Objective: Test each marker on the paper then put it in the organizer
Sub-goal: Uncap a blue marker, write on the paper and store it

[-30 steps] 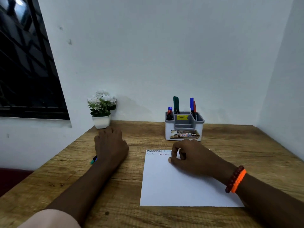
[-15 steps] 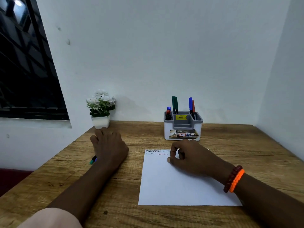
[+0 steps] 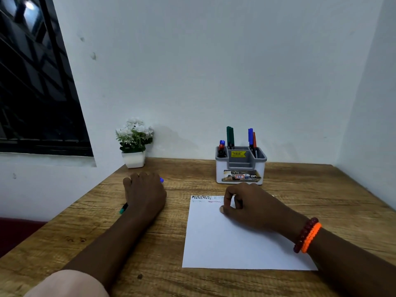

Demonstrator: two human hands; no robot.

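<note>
Markers under my left hand (image 3: 145, 194): a blue tip (image 3: 161, 180) shows past the knuckles on the far side, a teal-and-black end (image 3: 123, 209) sticks out near the wrist on the table (image 3: 310, 189). Whether these are one marker or two, I cannot tell. The hand lies palm down over them; whether its fingers clasp anything is hidden from me.

My right hand (image 3: 250, 205) rests on the sheet of white paper (image 3: 225, 243), fingers curled, thumb tip touching the sheet; I see nothing held in it. Along the paper's far edge run test scribbles (image 3: 206, 199), black, faint blue and red.

Beyond the paper stands the grey-and-white organizer (image 3: 241, 166). Two green markers (image 3: 230, 137) stand upright in its left rear slot, a blue one (image 3: 250, 137) and an orange-red one (image 3: 254, 139) in the right rear slot, and short blue and red caps (image 3: 221, 145) show in the left pocket. A yellow price sticker (image 3: 237, 153) sits on its middle.

On my right wrist: a dark red bead bracelet (image 3: 304, 235) beside an orange band (image 3: 311, 237).

Far left of the table, a small white pot of white flowers (image 3: 134, 144). A dark window (image 3: 32, 82) on the left wall.
</note>
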